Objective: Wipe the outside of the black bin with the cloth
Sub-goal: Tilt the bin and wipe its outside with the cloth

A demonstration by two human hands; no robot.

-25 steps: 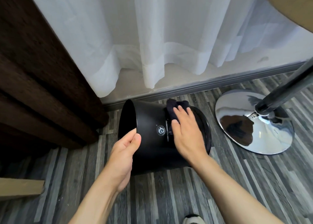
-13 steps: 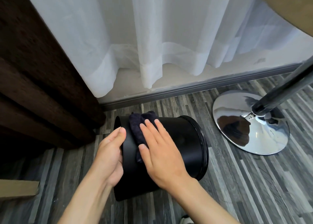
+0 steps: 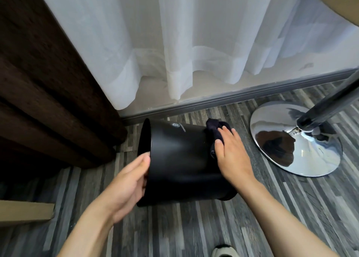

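Observation:
The black bin (image 3: 180,157) lies on its side on the striped grey floor, its open mouth facing left. A small round logo shows on its upper wall. My left hand (image 3: 128,182) grips the rim at the mouth, thumb over the edge. My right hand (image 3: 231,153) lies flat on the bin's right end, near its base, pressing a dark cloth (image 3: 214,132) against the wall. Part of the cloth sticks out beyond my fingertips; the rest is hidden under my palm.
A chrome round stand base (image 3: 295,140) with a slanted dark pole (image 3: 330,101) sits just right of the bin. White sheer curtain (image 3: 174,42) and a grey skirting board run behind. A dark brown curtain (image 3: 48,72) hangs at left. A shoe tip (image 3: 225,252) shows below.
My right hand slid the cloth from the bin's mouth end across to its base end. The bin has turned, so the logo now sits higher up. My left hand stays on the rim.

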